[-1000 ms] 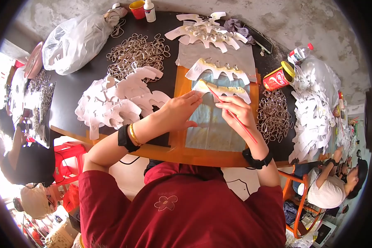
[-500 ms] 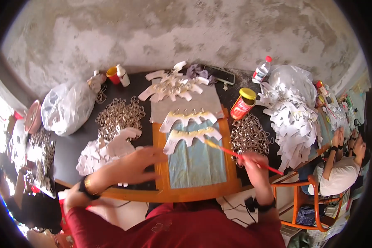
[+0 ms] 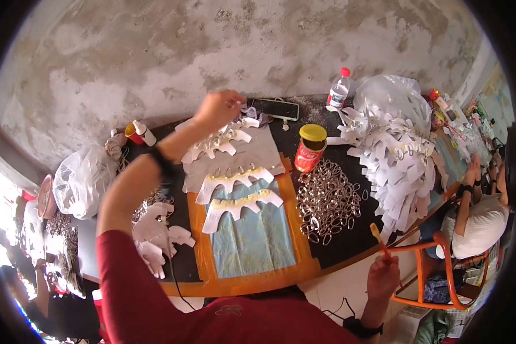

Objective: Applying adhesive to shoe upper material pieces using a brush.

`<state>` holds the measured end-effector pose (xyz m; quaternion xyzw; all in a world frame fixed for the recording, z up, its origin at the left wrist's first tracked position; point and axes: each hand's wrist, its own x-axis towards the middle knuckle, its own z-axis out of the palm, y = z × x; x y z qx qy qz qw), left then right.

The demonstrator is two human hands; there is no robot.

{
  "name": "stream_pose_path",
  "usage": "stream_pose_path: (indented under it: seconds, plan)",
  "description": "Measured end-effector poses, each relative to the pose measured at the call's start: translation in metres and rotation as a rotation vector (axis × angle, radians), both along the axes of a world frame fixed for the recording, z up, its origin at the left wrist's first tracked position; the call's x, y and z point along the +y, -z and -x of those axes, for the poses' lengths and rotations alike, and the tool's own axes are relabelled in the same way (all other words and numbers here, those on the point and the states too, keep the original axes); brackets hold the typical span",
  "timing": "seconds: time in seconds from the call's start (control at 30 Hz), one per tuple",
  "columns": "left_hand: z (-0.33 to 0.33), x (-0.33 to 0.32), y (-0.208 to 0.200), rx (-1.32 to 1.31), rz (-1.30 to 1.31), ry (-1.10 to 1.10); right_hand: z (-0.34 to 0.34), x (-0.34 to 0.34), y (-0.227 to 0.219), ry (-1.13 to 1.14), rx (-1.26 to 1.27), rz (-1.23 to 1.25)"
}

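My right hand [image 3: 382,278] is closed round a red-handled brush with a yellowish tip [image 3: 374,230], held off the table's front edge at the right. My left hand [image 3: 218,110] reaches to the back, fingers pinched above a pile of white notched pieces with metal rings [image 3: 218,140]; what they hold, if anything, is too small to make out. Nearer me, a white notched strip with metal rings [image 3: 235,179] lies at the top of a blue sheet [image 3: 252,246]. Below it, another white notched strip [image 3: 241,207] carries a yellowish coating along its upper edge and no rings.
Right of the sheet are a heap of metal rings [image 3: 329,200] and a red can with yellow rim [image 3: 311,150]. Beyond stand a bottle [image 3: 339,89] and a large white heap [image 3: 395,172]. White pieces [image 3: 155,229] lie left. A co-worker [image 3: 470,223] sits at right.
My left hand has swung from the front left up to the pile at the back. My right hand has drawn the brush away from the front strip, right and toward me. The view has shifted.
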<state>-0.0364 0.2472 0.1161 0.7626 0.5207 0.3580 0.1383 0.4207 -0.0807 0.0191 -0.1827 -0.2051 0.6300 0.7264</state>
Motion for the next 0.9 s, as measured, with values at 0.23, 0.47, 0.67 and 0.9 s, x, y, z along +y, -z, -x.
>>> stream_pose_path:
  seconds: [0.23, 0.47, 0.67, 0.9]
  plan:
    - [-0.078, 0.082, 0.107, 0.486, -0.358, 0.031, 0.005, -0.009, 0.003, 0.103, -0.029, 0.152]
    - [-0.088, 0.110, 0.129, 0.909, -0.643, -0.061, 0.008, -0.013, -0.001, 0.166, -0.081, 0.177]
    - [-0.078, 0.122, 0.131, 0.887, -0.643, -0.022, 0.009, -0.010, 0.006, 0.187, -0.140, 0.171]
    - [-0.068, 0.121, 0.070, 0.093, -0.452, -0.144, 0.012, -0.013, 0.007, 0.198, -0.126, 0.156]
